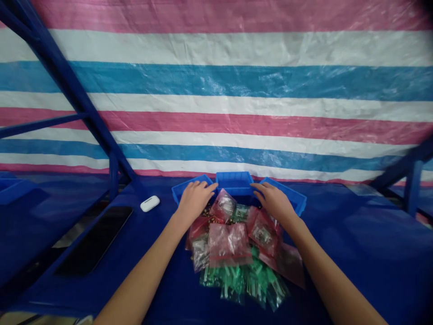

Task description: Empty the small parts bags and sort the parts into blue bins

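My left hand (197, 197) rests at the near edge of the left blue bin (179, 193), fingers stretched toward the middle blue bin (233, 190). On the other side my right hand (274, 198) reaches over the right blue bin (297, 201), its fingers apart near the middle bin's corner. No object shows in either hand. Between my forearms lies a pile of small plastic bags: a pink zip bag (230, 243) on top, other pink bags with metallic-looking contents, and green-tinted bags (255, 275) nearest me. Small gold-coloured pieces (213, 220) show among the bags.
On the blue table (358, 243), a black phone (96, 239) and a white earbud case (149, 203) lie to the left. Blue metal struts (77, 90) slant up at the left, and others stand at right. A striped tarpaulin (243, 81) hangs behind. Another blue bin (15, 189) sits far left.
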`<state>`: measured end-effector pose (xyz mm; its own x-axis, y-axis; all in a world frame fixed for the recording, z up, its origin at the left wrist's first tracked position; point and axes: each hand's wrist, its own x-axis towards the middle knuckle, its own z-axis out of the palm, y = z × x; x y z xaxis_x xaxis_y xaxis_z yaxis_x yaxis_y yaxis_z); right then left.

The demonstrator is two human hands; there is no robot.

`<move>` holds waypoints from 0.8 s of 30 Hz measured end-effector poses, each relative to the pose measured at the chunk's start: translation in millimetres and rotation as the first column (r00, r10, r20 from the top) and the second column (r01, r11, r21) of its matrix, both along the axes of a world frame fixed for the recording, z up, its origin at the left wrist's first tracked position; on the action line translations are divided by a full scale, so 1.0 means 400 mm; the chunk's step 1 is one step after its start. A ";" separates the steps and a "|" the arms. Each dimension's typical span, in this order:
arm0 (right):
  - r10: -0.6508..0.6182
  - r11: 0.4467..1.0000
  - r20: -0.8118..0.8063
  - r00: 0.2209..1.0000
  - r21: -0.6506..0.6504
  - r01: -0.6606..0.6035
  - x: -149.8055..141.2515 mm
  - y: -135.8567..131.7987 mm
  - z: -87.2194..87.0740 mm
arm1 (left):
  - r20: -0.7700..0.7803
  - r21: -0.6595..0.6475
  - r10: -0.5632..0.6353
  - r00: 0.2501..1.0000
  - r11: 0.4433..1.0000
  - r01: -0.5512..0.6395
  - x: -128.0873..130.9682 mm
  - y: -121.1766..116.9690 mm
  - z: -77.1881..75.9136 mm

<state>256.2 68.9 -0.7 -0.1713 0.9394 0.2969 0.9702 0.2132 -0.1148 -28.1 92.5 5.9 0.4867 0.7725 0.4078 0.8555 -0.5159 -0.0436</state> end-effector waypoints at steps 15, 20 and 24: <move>0.080 0.994 -0.029 0.996 -0.069 -0.082 -0.022 0.072 0.021 | 0.094 -0.207 0.007 0.996 0.978 0.013 0.032 0.050 0.007; 0.065 0.996 -0.039 0.997 -0.051 -0.066 -0.029 0.063 0.014 | 0.138 -0.186 0.022 0.990 0.982 0.004 0.035 0.049 0.001; 0.045 0.998 -0.035 0.998 -0.040 -0.046 -0.040 0.053 0.014 | 0.137 -0.187 0.035 0.990 0.982 -0.009 0.035 0.053 0.000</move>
